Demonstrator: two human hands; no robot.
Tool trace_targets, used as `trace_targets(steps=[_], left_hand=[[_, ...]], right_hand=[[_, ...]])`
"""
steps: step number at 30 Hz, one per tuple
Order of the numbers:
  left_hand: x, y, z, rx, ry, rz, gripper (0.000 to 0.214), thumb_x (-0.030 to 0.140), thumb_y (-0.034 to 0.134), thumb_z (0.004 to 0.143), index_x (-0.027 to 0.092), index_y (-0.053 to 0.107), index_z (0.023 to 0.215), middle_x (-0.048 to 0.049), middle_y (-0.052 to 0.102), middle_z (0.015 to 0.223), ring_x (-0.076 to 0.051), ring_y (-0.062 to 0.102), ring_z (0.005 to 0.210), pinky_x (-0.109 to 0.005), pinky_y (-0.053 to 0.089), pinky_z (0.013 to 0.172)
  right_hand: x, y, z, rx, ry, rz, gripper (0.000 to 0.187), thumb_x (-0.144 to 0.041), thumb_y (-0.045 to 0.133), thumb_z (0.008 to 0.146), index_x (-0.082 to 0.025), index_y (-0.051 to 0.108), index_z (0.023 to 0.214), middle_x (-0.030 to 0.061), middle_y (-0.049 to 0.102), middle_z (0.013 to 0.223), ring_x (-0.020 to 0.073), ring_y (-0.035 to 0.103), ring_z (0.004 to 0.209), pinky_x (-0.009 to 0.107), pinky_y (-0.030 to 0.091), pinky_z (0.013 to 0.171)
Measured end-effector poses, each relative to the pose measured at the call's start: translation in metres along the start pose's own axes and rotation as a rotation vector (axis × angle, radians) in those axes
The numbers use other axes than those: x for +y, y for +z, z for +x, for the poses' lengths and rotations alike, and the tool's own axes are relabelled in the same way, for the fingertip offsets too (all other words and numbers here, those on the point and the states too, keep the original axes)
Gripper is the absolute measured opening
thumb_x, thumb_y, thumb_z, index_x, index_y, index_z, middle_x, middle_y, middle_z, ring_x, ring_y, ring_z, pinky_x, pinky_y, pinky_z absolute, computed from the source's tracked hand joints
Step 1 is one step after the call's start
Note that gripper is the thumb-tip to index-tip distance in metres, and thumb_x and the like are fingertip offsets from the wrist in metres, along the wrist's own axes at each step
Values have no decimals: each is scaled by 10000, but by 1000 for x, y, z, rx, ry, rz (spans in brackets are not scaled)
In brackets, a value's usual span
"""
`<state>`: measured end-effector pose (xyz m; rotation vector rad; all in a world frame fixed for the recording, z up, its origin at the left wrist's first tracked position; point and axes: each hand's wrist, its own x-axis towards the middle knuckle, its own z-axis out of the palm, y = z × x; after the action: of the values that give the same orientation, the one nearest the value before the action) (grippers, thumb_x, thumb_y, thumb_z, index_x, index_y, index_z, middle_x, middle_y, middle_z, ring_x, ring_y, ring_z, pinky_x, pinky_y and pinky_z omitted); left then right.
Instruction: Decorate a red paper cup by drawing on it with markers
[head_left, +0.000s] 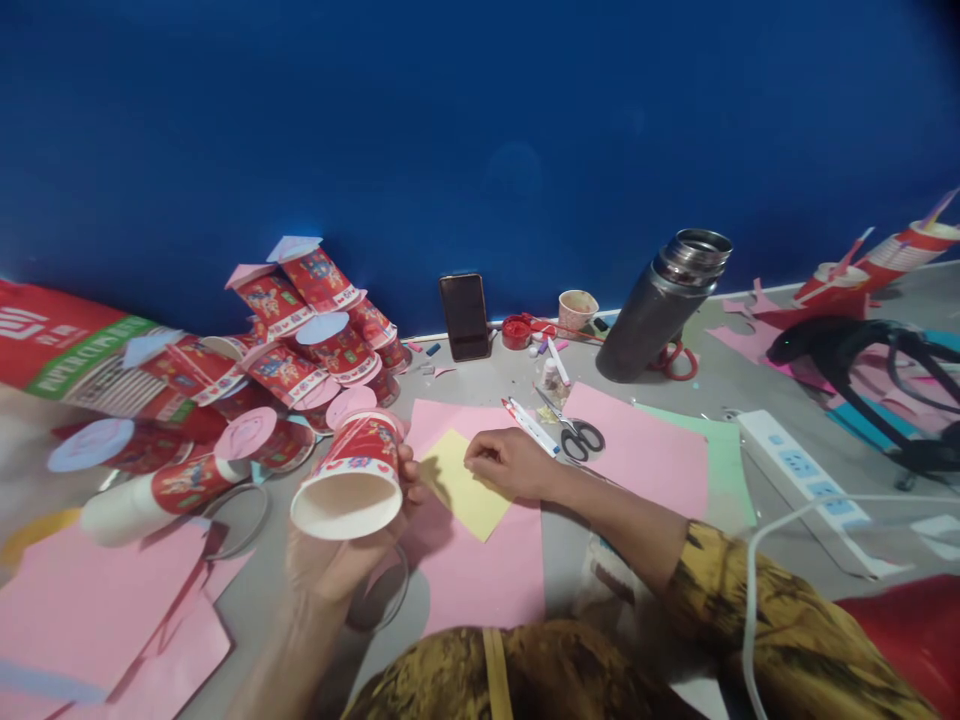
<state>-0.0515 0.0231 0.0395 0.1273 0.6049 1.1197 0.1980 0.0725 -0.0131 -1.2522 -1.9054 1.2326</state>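
Observation:
My left hand is wrapped round a red patterned paper cup, held on its side with the white open mouth toward me. My right hand is closed in a pinch on the top edge of a yellow paper piece. That piece lies on a pink sheet on the grey table. Just beyond my right hand lie black-handled scissors and a white pen.
A heap of red cups with paper lids lies at the left by more pink sheets. A phone leans on the blue wall. A steel flask, power strip and black cables stand right.

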Motion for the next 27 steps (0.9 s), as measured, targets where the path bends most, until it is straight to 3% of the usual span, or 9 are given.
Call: trace_targets(steps=[5, 7, 10, 13, 15, 17, 20, 23, 27], left_hand=[[-3, 0, -4, 29, 19, 16, 616, 447, 724, 899, 199, 615, 1452, -147, 802, 1106, -282, 774, 949, -392, 692, 813], [-4, -1, -4, 95, 33, 47, 575, 436, 756, 871, 184, 659, 1378, -151, 823, 1108, -301, 794, 990, -424, 695, 877], [-7, 1, -1, 226, 108, 92, 351, 273, 761, 846, 209, 739, 1191, -94, 848, 1024, -277, 817, 970, -408, 693, 907], [-15, 6, 4, 279, 193, 191, 220, 211, 815, 802, 220, 776, 1018, -48, 843, 951, -221, 805, 856, -321, 689, 812], [-21, 8, 7, 252, 260, 285, 251, 253, 905, 741, 210, 785, 958, -32, 819, 882, -204, 780, 807, -276, 669, 740], [-27, 9, 8, 200, 319, 393, 377, 325, 983, 680, 198, 794, 981, -14, 781, 819, -197, 758, 786, -256, 643, 696], [-35, 8, 9, 168, 386, 545, 575, 379, 1032, 631, 197, 787, 1118, 7, 756, 812, -182, 738, 791, -245, 619, 707], [-44, 7, 8, 161, 454, 636, 668, 358, 1028, 643, 234, 747, 1236, -18, 797, 1020, -188, 740, 907, -262, 618, 796], [-51, 6, 6, 144, 497, 740, 734, 374, 978, 716, 315, 674, 1382, -25, 758, 1228, -206, 733, 982, -308, 625, 834]], right_hand=[[3, 0, 0, -8, -13, 5, 107, -140, 695, 906, -181, 765, 835, -27, 710, 703, 134, 615, 686, 231, 390, 649], [4, 1, 1, -6, -13, 10, 105, -142, 693, 899, -179, 764, 832, -23, 714, 718, 132, 614, 686, 229, 392, 645], [5, 1, 1, -8, -11, 21, 102, -178, 691, 907, -171, 763, 836, -13, 719, 731, 132, 615, 685, 229, 399, 638], [2, 0, -2, -50, -34, 53, 120, -266, 724, 915, -166, 771, 868, -9, 730, 753, 130, 605, 678, 226, 414, 632], [-3, 0, -6, -97, -87, 78, 162, -317, 766, 893, -167, 784, 951, -9, 749, 800, 126, 597, 674, 226, 418, 630], [-9, 0, -9, -97, -137, 21, 232, -355, 796, 880, -175, 786, 1025, -8, 760, 831, 129, 601, 683, 232, 410, 640], [-15, 4, -13, -7, -163, -242, 215, -391, 766, 936, -189, 777, 1007, 13, 783, 854, 155, 648, 739, 256, 397, 681], [-16, 8, -15, 26, -196, -475, 185, -341, 656, 1035, -194, 769, 1035, 60, 836, 983, 193, 729, 838, 281, 411, 722], [-11, 11, -16, 16, -236, -573, 168, -300, 644, 1046, -194, 749, 1124, 82, 849, 1065, 226, 771, 915, 297, 448, 754]])
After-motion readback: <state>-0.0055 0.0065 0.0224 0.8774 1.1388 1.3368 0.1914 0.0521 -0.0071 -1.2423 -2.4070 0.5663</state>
